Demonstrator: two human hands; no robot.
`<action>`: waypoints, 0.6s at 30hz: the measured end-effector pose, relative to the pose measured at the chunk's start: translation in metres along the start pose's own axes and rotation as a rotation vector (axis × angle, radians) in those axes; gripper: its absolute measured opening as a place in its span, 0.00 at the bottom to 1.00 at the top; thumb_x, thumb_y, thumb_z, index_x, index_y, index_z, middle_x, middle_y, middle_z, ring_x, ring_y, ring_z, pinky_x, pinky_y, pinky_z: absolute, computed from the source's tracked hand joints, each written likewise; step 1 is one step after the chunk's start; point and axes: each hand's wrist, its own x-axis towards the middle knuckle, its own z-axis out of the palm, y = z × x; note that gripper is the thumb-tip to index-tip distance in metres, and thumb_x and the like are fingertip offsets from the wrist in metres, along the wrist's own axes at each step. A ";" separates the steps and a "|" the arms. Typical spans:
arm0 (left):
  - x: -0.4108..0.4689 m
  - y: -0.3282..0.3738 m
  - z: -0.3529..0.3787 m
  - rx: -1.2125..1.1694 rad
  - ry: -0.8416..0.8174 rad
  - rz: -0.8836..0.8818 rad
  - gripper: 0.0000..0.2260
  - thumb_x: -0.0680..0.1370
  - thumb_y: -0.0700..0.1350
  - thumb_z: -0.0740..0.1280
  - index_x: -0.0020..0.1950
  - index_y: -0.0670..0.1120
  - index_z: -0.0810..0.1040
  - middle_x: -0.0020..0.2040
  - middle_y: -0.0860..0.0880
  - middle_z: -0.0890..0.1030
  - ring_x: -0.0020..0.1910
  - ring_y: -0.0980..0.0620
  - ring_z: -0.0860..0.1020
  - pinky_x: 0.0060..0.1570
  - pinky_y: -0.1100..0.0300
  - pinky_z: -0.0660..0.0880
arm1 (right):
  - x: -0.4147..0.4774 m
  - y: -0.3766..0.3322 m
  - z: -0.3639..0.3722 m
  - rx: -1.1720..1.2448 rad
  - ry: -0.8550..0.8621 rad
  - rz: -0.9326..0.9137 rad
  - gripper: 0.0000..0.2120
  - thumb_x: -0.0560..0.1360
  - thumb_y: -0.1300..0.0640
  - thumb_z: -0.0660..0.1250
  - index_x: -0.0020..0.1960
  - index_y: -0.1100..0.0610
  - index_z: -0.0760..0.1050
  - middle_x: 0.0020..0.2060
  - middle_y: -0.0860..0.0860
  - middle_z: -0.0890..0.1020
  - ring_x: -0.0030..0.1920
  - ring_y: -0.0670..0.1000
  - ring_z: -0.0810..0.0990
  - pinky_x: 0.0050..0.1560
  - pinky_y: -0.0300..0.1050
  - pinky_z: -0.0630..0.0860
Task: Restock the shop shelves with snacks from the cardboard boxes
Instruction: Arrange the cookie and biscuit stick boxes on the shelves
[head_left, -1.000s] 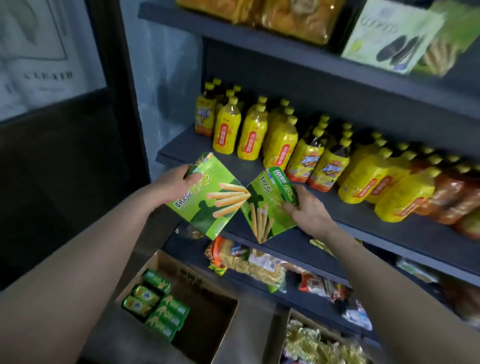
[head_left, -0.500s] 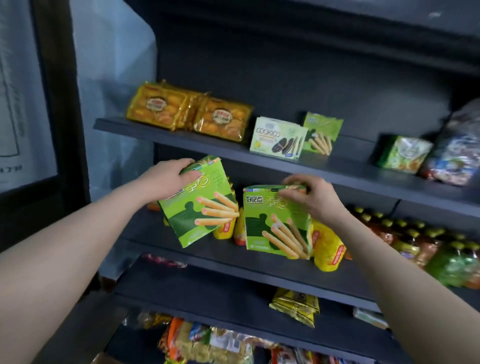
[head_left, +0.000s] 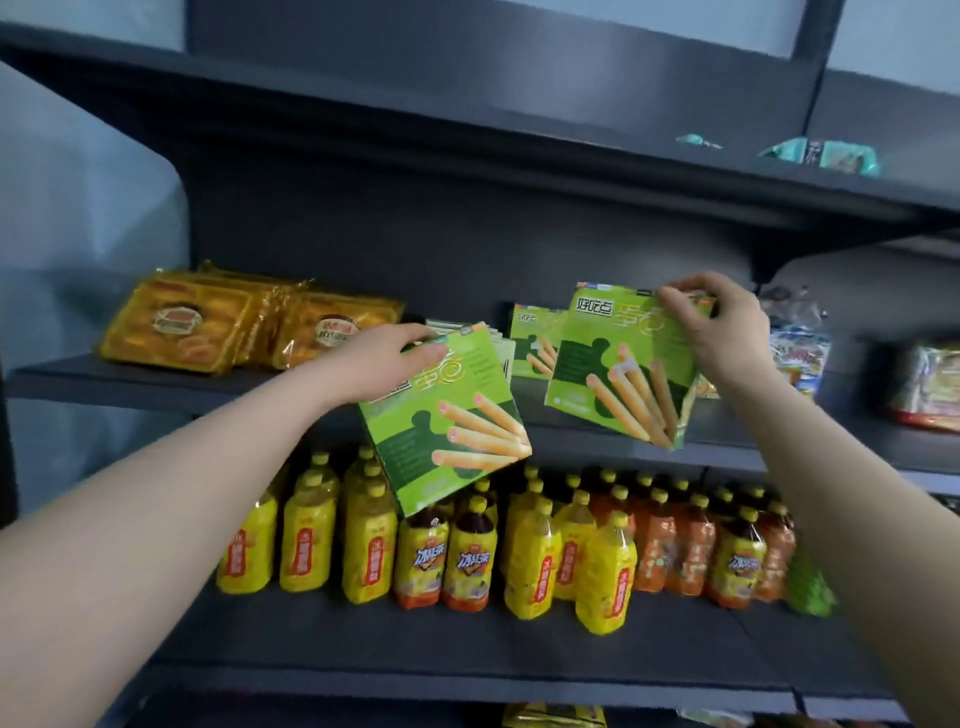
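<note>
Both hands are full here: the left hand (head_left: 384, 358) has its fingers curled over the top left corner of one green stick-biscuit box (head_left: 447, 421), and the right hand (head_left: 722, 332) pinches the top right corner of a second green box (head_left: 618, 374), fingertips hooked over its upper edge. The left hand's box hangs tilted, its top level with the snack shelf (head_left: 104, 384) and its lower corner dropping in front of the bottle caps on the level below. The right hand's box is held closer to upright, leaning a little, right at the front of that same shelf, its bottom edge overlapping the shelf lip; whether it touches the board I can't tell. Between the two held boxes, a matching green box (head_left: 532, 332) stands further back on the shelf, and a pale box (head_left: 503, 353) peeks out just behind the left hand's box. Off to the left on the shelf, orange-gold snack packets (head_left: 176, 327) lie side by side, overlapping. Far right, crinkly bags (head_left: 797, 353) sit just beyond the right hand. Down below, yellow bottles (head_left: 306, 540) crowd the left and middle, with orange-brown bottles (head_left: 675, 545) packed beside them on the right. Up top, teal packets (head_left: 821, 156) show over the edge of the highest shelf (head_left: 467, 145).
</note>
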 end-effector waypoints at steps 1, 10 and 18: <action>0.012 0.004 0.001 -0.028 0.005 0.013 0.23 0.80 0.62 0.58 0.72 0.53 0.70 0.68 0.51 0.75 0.64 0.49 0.73 0.61 0.53 0.71 | 0.014 0.008 0.005 -0.012 0.018 -0.002 0.11 0.76 0.44 0.70 0.51 0.51 0.80 0.46 0.47 0.81 0.50 0.53 0.80 0.49 0.51 0.77; 0.097 -0.006 0.020 -0.251 0.020 -0.074 0.16 0.81 0.58 0.59 0.65 0.54 0.77 0.56 0.54 0.81 0.54 0.54 0.79 0.60 0.51 0.75 | 0.084 0.107 0.123 0.031 -0.146 -0.035 0.13 0.76 0.43 0.69 0.54 0.51 0.77 0.51 0.55 0.80 0.52 0.55 0.78 0.52 0.50 0.74; 0.131 -0.021 0.021 -0.397 -0.046 -0.127 0.13 0.81 0.55 0.62 0.60 0.53 0.80 0.52 0.53 0.85 0.50 0.54 0.84 0.56 0.55 0.78 | 0.142 0.162 0.192 -0.216 -0.460 -0.197 0.20 0.78 0.50 0.69 0.68 0.51 0.75 0.57 0.58 0.76 0.57 0.61 0.75 0.58 0.51 0.71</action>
